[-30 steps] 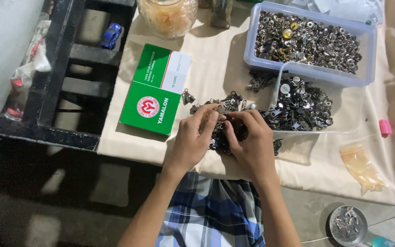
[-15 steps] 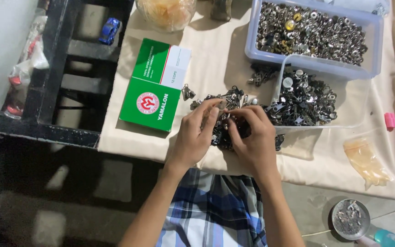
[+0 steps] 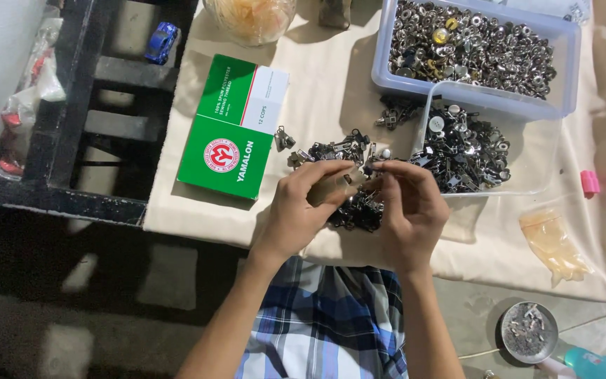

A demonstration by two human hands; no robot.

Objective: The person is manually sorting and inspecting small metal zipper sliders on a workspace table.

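Observation:
My left hand (image 3: pixel 303 207) and my right hand (image 3: pixel 408 207) meet over a loose pile of small dark metal zipper sliders (image 3: pixel 348 210) on a cream cloth (image 3: pixel 317 77). Both hands pinch a small metal piece (image 3: pixel 372 168) between their fingertips, just above the pile. More sliders (image 3: pixel 334 149) lie scattered just beyond the hands. A shallow clear tray (image 3: pixel 520 175) full of dark and silver sliders sits right of my right hand.
A clear tub (image 3: pixel 569 63) of silver metal parts stands at the back right. A green and white box (image 3: pixel 236 126) lies to the left, a glass jar (image 3: pixel 250 17) behind it. A black frame (image 3: pixel 71 140), a small plastic bag (image 3: pixel 552 242), a pink bit (image 3: pixel 589 182) and a round tin (image 3: pixel 529 332) lie around.
The hands have lifted slightly off the pile and the fingertips have drawn together on a small piece. The view has shifted a little.

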